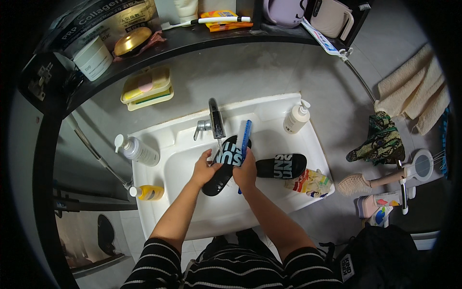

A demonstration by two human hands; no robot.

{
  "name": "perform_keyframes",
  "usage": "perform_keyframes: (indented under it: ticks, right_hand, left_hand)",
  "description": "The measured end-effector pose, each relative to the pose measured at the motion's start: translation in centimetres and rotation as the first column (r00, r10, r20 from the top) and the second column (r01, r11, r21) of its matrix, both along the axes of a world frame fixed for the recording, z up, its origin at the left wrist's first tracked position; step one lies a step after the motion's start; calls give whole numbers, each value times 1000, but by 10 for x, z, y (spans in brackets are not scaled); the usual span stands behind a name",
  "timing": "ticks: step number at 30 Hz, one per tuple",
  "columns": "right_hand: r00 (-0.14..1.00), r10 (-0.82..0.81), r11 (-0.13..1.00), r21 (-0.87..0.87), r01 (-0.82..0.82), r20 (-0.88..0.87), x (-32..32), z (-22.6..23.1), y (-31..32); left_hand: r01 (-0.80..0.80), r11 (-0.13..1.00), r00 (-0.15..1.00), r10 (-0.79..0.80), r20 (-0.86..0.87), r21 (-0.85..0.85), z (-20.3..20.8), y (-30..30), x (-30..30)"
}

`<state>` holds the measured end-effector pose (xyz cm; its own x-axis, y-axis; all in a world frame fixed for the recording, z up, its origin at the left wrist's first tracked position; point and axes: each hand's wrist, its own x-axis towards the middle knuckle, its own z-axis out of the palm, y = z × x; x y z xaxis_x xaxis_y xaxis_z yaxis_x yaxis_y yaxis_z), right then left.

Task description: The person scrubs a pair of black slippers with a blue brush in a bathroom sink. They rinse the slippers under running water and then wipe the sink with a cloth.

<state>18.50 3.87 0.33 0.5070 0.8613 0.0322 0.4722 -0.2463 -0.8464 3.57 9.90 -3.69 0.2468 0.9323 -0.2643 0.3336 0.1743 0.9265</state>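
Observation:
A black slide sandal (215, 185) with pale lettering on its strap is tilted over the basin, under the running faucet (216, 120). My left hand (204, 169) is closed on its left edge near the strap. Closed around a blue brush (246, 132), my right hand (245, 169) rests against the strap's right side. Whitish bristles of the brush face the strap, and the blue handle's end shows below that hand. The matching slide sandal (281, 166) lies on the sink's right side, beside a crumpled colourful packet (313, 184).
The white sink (211, 232) carries pump bottles (144, 151) (296, 118) and a yellow bottle (150, 192) on its rim. A dark shelf (192, 37) overhangs the back, under which sits a soap dish (147, 88). Towels (414, 89) and a hairbrush (355, 185) hang at right.

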Motion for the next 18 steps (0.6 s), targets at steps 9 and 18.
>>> perform_keyframes:
  ticks: [9,18]
  right_hand:
    - [937,350,934,71,-350,16,2,7,-7]
    - [913,218,971,19,-239,346,88,-8,-33]
  left_hand:
    - [-103,918,983,152,-102,384,-7,-20,-5]
    - [-88,936,991,118,-70,341,-1,-37,-8]
